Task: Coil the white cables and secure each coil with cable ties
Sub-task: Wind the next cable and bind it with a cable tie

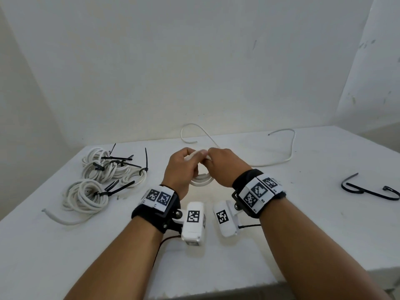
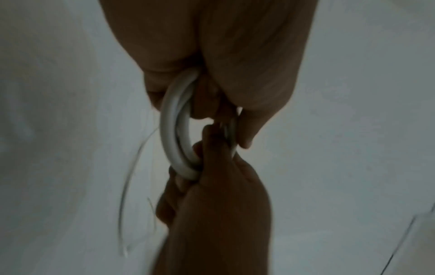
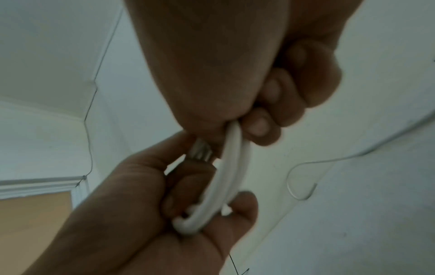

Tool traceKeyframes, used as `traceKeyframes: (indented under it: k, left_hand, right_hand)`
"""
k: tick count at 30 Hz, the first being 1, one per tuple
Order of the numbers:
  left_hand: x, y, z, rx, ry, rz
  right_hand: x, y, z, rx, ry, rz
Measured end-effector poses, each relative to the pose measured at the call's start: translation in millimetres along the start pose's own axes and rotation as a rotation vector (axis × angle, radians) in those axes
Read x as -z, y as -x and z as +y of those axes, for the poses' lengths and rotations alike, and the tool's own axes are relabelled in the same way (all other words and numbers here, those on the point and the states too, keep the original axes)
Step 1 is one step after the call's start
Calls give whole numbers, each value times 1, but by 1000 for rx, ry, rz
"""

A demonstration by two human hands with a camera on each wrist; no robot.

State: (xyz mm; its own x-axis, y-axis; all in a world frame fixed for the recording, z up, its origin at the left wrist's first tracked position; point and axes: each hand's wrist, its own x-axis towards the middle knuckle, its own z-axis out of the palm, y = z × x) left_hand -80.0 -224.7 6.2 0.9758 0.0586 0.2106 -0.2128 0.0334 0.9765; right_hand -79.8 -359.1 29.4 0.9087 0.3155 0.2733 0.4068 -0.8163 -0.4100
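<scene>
Tied coils [image 1: 98,180] left of the hands; loose black ties [image 1: 368,189] right.

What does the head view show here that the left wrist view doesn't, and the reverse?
Only the head view shows the tied coils with black cable ties at the table's left, two loose black ties at the right, and another loose white cable behind the hands. Only the left wrist view shows from close up the small coil as stacked loops running between the fingers. Both show the left hand and right hand gripping that coil.
</scene>
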Motion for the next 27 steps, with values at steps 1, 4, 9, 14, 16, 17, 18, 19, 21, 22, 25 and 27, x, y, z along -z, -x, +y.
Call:
traceKeyframes:
  k: [1, 4, 9, 14, 16, 17, 18, 19, 21, 22, 25, 27]
  left_hand:
    - [-4, 2, 2, -2, 95, 25]
    - [-16, 6, 6, 58, 402, 9]
    - [-25, 0, 8, 139, 242, -179]
    - [-27, -7, 30, 250, -148, -396]
    - [-34, -5, 41, 170, -394, -456]
    - [-40, -4, 45, 130, -456, -460]
    - [-49, -4, 47, 119, -423, -446]
    - [-59, -2, 45, 148, -328, -423]
    - [-80, 3, 35, 235, -50, -318]
    - [-90, 4, 28, 271, 78, -274]
    - [-117, 8, 19, 358, 444, -184]
    - [-131, 12, 24, 376, 556, -83]
  right_hand:
    - [1, 1, 0, -14, -86, 67]
    - [5, 5, 0, -70, -184, 145]
    - [23, 18, 13, -125, -34, 101]
    - [37, 32, 32, -173, 128, 58]
    - [43, 37, 38, -183, 154, 38]
    - [45, 39, 41, -185, 167, 43]
    - [47, 42, 44, -192, 166, 59]
    - [49, 44, 48, -203, 152, 89]
    - [54, 46, 55, -240, 93, 161]
    - [57, 46, 59, -268, 64, 185]
    - [60, 46, 68, -342, 5, 241]
    - [58, 47, 73, -363, -39, 281]
